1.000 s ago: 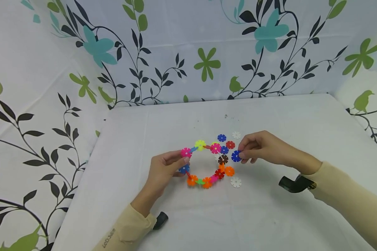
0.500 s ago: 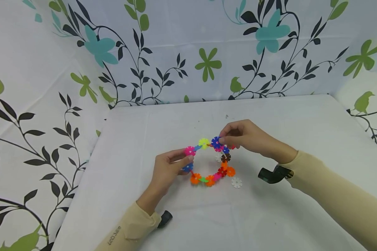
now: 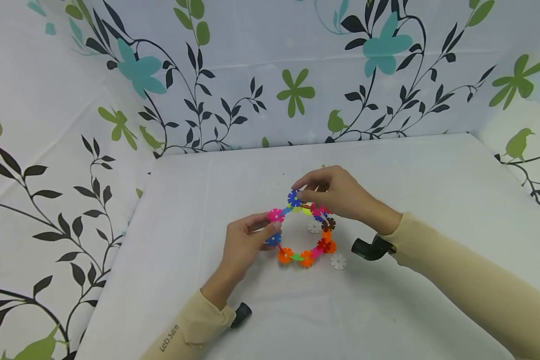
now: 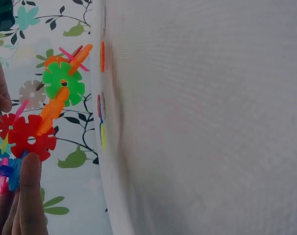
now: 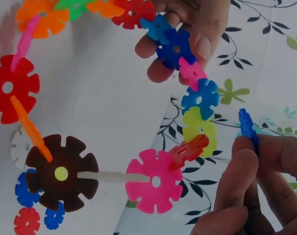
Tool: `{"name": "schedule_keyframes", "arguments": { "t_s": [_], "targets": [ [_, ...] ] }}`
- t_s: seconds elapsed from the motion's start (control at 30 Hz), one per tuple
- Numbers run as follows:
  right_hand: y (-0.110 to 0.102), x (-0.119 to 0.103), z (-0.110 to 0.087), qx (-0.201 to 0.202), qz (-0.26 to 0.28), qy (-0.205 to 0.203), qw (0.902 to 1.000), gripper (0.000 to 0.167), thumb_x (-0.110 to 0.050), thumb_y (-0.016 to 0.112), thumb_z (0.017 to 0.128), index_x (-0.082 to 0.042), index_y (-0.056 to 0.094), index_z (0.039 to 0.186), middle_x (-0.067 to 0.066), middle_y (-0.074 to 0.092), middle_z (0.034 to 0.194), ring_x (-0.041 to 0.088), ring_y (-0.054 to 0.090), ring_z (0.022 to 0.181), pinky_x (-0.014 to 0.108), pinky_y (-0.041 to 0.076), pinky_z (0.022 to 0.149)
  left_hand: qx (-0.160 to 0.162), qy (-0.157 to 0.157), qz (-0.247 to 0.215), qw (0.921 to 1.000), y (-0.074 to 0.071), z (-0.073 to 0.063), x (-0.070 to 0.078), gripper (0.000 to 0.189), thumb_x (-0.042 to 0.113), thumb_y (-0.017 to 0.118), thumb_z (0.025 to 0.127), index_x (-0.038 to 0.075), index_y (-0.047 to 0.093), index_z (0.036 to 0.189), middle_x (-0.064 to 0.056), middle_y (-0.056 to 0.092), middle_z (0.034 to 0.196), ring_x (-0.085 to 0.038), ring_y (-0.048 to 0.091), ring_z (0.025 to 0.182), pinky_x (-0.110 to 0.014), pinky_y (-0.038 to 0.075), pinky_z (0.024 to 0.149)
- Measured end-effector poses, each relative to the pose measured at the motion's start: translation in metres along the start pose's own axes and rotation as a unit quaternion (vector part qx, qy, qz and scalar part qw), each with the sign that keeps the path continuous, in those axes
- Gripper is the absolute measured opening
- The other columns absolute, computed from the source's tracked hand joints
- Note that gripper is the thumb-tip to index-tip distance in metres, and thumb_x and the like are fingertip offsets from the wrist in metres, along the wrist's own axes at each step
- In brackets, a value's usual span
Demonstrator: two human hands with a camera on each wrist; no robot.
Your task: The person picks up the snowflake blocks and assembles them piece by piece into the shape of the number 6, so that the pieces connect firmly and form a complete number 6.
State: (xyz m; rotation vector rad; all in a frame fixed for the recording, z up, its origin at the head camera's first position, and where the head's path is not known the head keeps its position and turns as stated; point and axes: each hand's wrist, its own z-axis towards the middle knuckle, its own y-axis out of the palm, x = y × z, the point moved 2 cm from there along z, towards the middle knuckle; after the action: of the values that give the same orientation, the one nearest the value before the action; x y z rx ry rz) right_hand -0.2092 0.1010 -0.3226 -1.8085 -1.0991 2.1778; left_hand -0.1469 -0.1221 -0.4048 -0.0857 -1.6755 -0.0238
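In the head view my left hand [image 3: 247, 242] grips the left side of a ring of slotted flower discs [image 3: 285, 255], raised over the table. The discs are joined edge to edge in pink, blue, yellow, orange, green, red and brown. My right hand [image 3: 342, 195] pinches a loose dark blue disc [image 3: 294, 199] at the ring's far side. In the right wrist view that blue disc [image 5: 247, 126] stands edge-on between thumb and fingers, apart from the yellow disc [image 5: 200, 132]. The left wrist view shows my left thumb [image 4: 31, 186] under a red disc [image 4: 21, 139].
Loose discs lie on the white-covered table [image 3: 270, 310]: a white disc [image 3: 338, 261] by the ring's near right, another white disc [image 3: 314, 227] seen through it, and blue discs [image 5: 54, 218] and a red disc [image 5: 27, 223]. A patterned cloth [image 3: 252, 60] hangs behind.
My right hand has carried the blue disc leftward from the ring's right side to its far side. The left hand, still holding the ring, has shifted slightly right.
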Motion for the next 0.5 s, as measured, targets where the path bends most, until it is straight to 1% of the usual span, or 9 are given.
{"name": "schedule_keyframes", "arguments": {
  "t_s": [0.1,0.17,0.23,0.33,0.4,0.5],
  "targets": [
    [0.0,0.0001,0.0014,0.006,-0.004,-0.004,1.0,0.021,-0.022,0.071,0.096,-0.016,0.077,0.115,0.005,0.07,0.086,0.023,0.065,0.071,0.038,0.056,0.061,0.0,0.008,0.003,1.0,-0.0008,-0.0001,-0.0006,0.033,0.019,0.077,0.092,0.006,0.073,0.122,-0.009,0.075,0.109,-0.027,0.074,0.094,-0.037,0.061,0.069],
    [-0.0012,0.0012,0.0019,0.009,0.005,-0.011,0.9999,0.021,-0.021,0.07,0.096,-0.014,0.077,0.115,0.005,0.071,0.087,0.023,0.065,0.071,0.04,0.056,0.062,-0.001,0.012,0.01,0.9999,-0.0019,-0.0002,-0.0005,0.032,0.02,0.076,0.093,0.007,0.072,0.123,-0.012,0.074,0.111,-0.03,0.073,0.096,-0.036,0.061,0.07],
    [-0.0023,0.0028,0.0026,0.006,0.019,-0.018,0.9996,0.022,-0.021,0.07,0.097,-0.012,0.076,0.116,0.003,0.072,0.091,0.023,0.066,0.075,0.042,0.058,0.066,-0.001,0.015,0.019,0.9997,-0.0033,-0.0008,0.0005,0.031,0.019,0.075,0.094,0.008,0.073,0.123,-0.015,0.074,0.111,-0.032,0.073,0.097,-0.035,0.061,0.07],
    [-0.0022,0.0055,0.0039,-0.007,0.039,-0.022,0.999,0.022,-0.021,0.07,0.097,-0.01,0.076,0.116,0.002,0.073,0.097,0.025,0.067,0.086,0.047,0.059,0.075,-0.002,0.022,0.029,0.9993,-0.0053,-0.0015,0.0023,0.03,0.018,0.074,0.095,0.009,0.072,0.123,-0.018,0.073,0.112,-0.034,0.072,0.098,-0.035,0.061,0.072],
    [-0.0008,0.0069,0.0047,-0.021,0.047,-0.021,0.9984,0.022,-0.021,0.07,0.097,-0.01,0.076,0.115,0.002,0.074,0.101,0.028,0.067,0.092,0.049,0.058,0.08,-0.002,0.027,0.035,0.999,-0.0061,-0.0021,0.0037,0.03,0.018,0.074,0.095,0.008,0.072,0.123,-0.018,0.073,0.111,-0.033,0.073,0.097,-0.035,0.061,0.072],
    [0.0019,0.0069,0.0052,-0.037,0.05,-0.021,0.9978,0.021,-0.021,0.07,0.097,-0.01,0.076,0.114,0.001,0.074,0.102,0.028,0.066,0.096,0.047,0.057,0.081,-0.001,0.033,0.044,0.9985,-0.0056,-0.0031,0.0056,0.031,0.019,0.075,0.094,0.01,0.073,0.123,-0.014,0.074,0.109,-0.029,0.073,0.096,-0.036,0.061,0.073]
  ]
}}
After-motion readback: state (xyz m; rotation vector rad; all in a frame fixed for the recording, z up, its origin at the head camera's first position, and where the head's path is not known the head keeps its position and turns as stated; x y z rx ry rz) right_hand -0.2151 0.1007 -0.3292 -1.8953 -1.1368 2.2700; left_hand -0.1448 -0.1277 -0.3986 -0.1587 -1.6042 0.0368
